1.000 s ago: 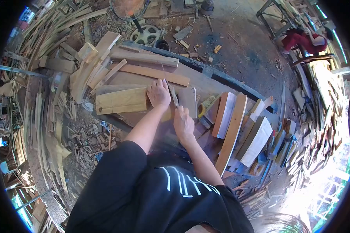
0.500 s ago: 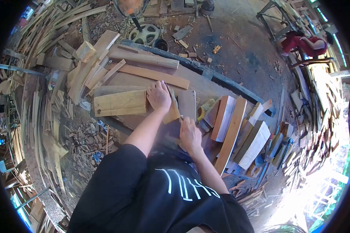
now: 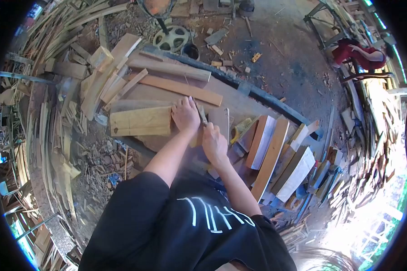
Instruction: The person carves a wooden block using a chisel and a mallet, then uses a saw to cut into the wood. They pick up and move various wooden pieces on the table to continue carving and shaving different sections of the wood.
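Observation:
My left hand (image 3: 185, 114) is closed over a small wooden piece just right of a pale wooden block (image 3: 140, 121), its fingers curled over the far side. A thin dark edge runs beside its fingertips; whether it is a tool or part of the wood is unclear. Close on the right, my right hand (image 3: 214, 141) has its fingers pinched together at that edge, around something slim and too small to name. Behind the right hand lies a flat greyish board (image 3: 219, 118). A yellow object (image 3: 240, 129) sits farther right.
Long boards (image 3: 181, 89) lie across the far side of the bench. Several upright beams (image 3: 270, 158) lean at the right, with tools beyond. Wood scraps cover the floor at left. A person in red (image 3: 362, 56) sits at the upper right.
My right hand has moved up and left along the dark edge, closer to my left hand. My left hand has stayed nearly in place. The camera view has shifted slightly.

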`<action>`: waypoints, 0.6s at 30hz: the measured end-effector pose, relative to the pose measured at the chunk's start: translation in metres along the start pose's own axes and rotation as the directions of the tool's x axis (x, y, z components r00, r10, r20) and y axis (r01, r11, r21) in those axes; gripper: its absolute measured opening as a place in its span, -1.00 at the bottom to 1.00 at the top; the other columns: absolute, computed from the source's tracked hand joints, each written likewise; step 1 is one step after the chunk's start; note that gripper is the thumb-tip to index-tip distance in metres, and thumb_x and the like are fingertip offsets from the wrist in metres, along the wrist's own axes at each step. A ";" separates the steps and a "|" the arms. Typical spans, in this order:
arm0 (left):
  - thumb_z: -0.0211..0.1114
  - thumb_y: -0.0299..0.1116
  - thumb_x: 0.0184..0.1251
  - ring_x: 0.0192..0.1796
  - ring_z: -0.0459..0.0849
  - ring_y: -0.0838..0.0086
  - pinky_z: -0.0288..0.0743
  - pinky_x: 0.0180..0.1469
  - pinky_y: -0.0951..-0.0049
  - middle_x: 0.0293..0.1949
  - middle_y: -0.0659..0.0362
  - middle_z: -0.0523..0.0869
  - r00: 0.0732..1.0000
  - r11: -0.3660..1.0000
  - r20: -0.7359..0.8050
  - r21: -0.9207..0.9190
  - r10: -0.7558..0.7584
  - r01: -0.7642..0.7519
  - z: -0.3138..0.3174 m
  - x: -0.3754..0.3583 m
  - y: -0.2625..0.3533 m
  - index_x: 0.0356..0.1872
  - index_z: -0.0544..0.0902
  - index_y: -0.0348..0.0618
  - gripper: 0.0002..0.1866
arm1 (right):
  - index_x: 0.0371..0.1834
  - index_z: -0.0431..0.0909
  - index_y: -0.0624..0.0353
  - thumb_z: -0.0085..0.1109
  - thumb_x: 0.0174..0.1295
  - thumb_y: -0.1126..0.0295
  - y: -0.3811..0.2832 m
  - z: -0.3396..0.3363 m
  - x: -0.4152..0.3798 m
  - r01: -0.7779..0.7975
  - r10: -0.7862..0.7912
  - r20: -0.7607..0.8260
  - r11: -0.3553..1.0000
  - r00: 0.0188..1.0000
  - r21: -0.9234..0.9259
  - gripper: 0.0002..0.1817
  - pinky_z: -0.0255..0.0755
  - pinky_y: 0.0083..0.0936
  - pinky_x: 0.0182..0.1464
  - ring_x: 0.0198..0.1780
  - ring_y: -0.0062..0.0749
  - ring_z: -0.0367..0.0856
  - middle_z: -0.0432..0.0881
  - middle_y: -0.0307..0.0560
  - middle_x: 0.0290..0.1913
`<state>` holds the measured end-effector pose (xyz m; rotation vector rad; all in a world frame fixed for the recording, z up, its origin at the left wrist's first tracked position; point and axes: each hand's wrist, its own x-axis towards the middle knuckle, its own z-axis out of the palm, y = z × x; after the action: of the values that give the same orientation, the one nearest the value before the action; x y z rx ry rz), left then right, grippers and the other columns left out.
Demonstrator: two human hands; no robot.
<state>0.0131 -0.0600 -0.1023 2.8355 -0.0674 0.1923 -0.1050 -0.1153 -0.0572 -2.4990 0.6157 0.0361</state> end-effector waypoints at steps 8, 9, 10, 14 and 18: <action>-0.07 -0.10 0.54 -0.05 0.58 0.04 0.45 -0.04 0.02 -0.20 0.02 0.63 1.000 1.000 -0.013 -0.013 -0.002 0.002 -0.001 -0.001 0.003 -0.28 0.56 -0.11 -0.65 | -0.28 0.40 0.14 0.02 0.38 0.31 0.012 -0.013 -0.031 -0.009 0.010 0.007 0.998 1.000 -0.065 -0.85 0.62 -0.18 -0.46 -0.42 0.00 0.72 0.59 0.07 -0.35; -0.07 -0.10 0.54 -0.04 0.58 0.05 0.46 -0.04 0.01 -0.20 0.02 0.63 1.000 1.000 -0.013 -0.010 -0.006 0.006 -0.003 -0.002 0.002 -0.26 0.56 -0.11 -0.66 | -0.28 0.40 0.14 0.02 0.38 0.31 0.007 -0.006 -0.017 0.010 -0.009 0.006 0.998 1.000 -0.064 -0.85 0.62 -0.18 -0.46 -0.42 0.00 0.72 0.59 0.07 -0.35; -0.08 -0.10 0.54 -0.02 0.57 0.05 0.45 -0.03 0.00 -0.18 0.02 0.63 1.000 1.000 0.013 -0.018 -0.016 0.016 -0.004 -0.003 0.002 -0.24 0.55 -0.10 -0.66 | -0.27 0.40 0.15 0.01 0.38 0.33 0.001 0.002 0.004 0.037 -0.039 -0.032 0.997 0.999 -0.065 -0.86 0.62 -0.17 -0.45 -0.41 0.00 0.72 0.59 0.07 -0.34; -0.08 -0.09 0.53 0.00 0.57 0.04 0.43 0.01 0.00 -0.12 0.00 0.62 0.999 0.998 0.028 -0.061 -0.031 0.032 -0.002 -0.002 0.000 -0.23 0.55 -0.11 -0.65 | -0.21 0.39 0.16 -0.03 0.42 0.24 -0.001 -0.018 0.002 0.057 -0.058 0.005 0.997 0.998 0.050 -0.80 0.57 0.00 -0.31 -0.31 0.21 0.67 0.60 0.20 -0.26; -0.07 -0.09 0.52 -0.12 0.61 0.03 0.42 0.00 -0.04 -0.22 0.01 0.67 0.997 0.998 -0.077 -0.058 0.010 -0.015 0.011 -0.003 -0.005 -0.26 0.57 -0.08 -0.66 | -0.22 0.40 0.17 -0.03 0.43 0.22 0.011 -0.010 -0.020 -0.023 0.022 0.046 1.000 0.999 0.019 -0.77 0.57 0.01 -0.31 -0.32 0.21 0.66 0.61 0.20 -0.27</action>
<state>0.0114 -0.0588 -0.1143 2.7667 -0.0733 0.2961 -0.1287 -0.1200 -0.0509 -2.4658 0.6226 0.0946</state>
